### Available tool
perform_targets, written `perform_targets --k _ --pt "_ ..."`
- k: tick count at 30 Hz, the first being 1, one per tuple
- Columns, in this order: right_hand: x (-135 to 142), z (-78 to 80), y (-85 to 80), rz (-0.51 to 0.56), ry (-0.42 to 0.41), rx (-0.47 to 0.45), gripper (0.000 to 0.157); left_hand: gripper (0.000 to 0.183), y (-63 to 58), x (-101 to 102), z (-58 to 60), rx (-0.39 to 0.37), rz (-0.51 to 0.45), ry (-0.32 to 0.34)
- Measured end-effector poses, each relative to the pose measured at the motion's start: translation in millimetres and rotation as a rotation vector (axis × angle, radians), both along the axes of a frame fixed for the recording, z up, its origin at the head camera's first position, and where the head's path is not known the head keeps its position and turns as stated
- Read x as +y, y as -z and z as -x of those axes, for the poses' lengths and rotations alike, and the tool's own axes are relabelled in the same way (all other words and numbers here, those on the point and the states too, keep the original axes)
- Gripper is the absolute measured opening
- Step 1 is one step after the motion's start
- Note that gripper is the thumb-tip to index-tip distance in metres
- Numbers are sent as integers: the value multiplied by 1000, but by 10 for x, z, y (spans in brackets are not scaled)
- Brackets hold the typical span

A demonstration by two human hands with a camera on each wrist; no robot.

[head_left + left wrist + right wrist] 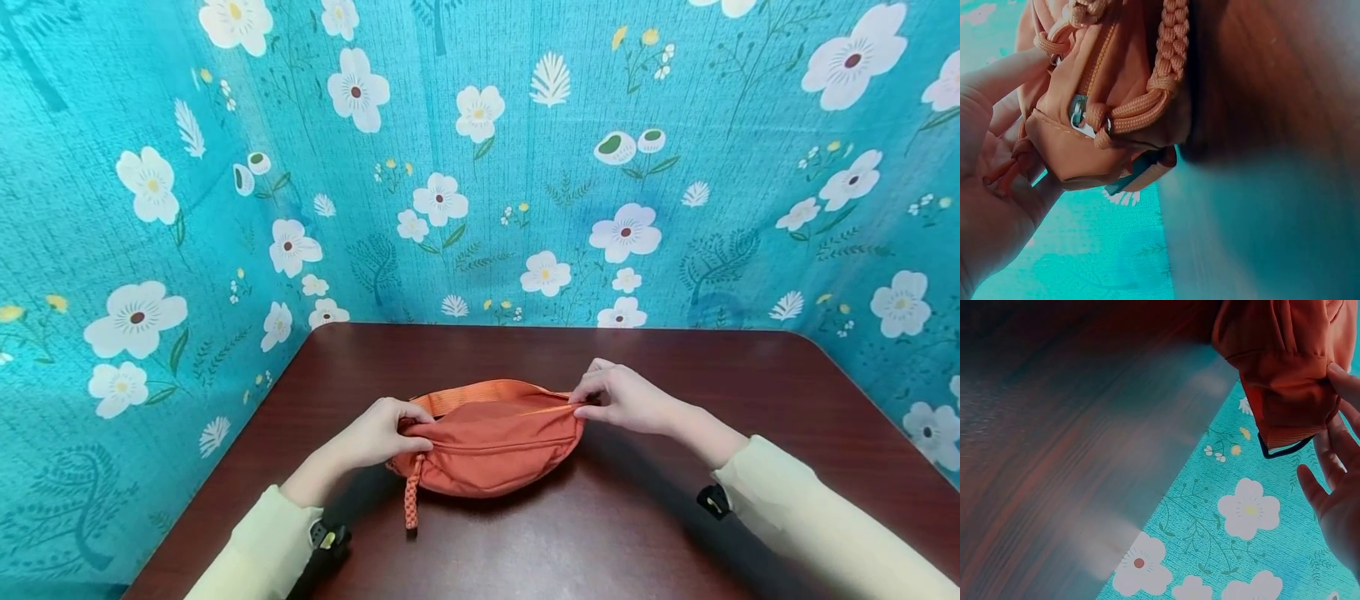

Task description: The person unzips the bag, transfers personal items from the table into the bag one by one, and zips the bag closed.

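Note:
An orange fanny pack rests on the dark table, its front zipper facing me and its webbing strap arched behind. My left hand grips the pack's left end between thumb and fingers. Below that hand hangs a braided cord pull; in the left wrist view the metal zipper slider sits near the end of its zipper. At the upper right corner my right hand pinches the pack's edge. The right wrist view has a dark buckle loop at that end. Whatever is inside the pack is hidden.
The brown wooden table has rounded far corners. A turquoise flowered cloth hangs behind it and along both sides. Dark wrist devices show at both sleeve cuffs.

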State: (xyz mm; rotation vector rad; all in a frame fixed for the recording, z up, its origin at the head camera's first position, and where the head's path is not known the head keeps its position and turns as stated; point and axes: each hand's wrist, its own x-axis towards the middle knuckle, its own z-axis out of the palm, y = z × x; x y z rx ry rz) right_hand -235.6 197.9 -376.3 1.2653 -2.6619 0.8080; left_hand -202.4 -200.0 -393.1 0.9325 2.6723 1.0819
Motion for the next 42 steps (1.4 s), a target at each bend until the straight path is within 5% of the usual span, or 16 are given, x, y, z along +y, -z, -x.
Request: perform_targets --k 14,30,42 --pt "109 -230 -33 1 2 -149 13 19 -81 89 259 -16 23 16" --pt "160 -229 10 22 46 -213 11 24 -87 136 222 -21 21 27" --pt "177 -236 30 73 17 -169 12 22 -87 135 200 -73 28 42"
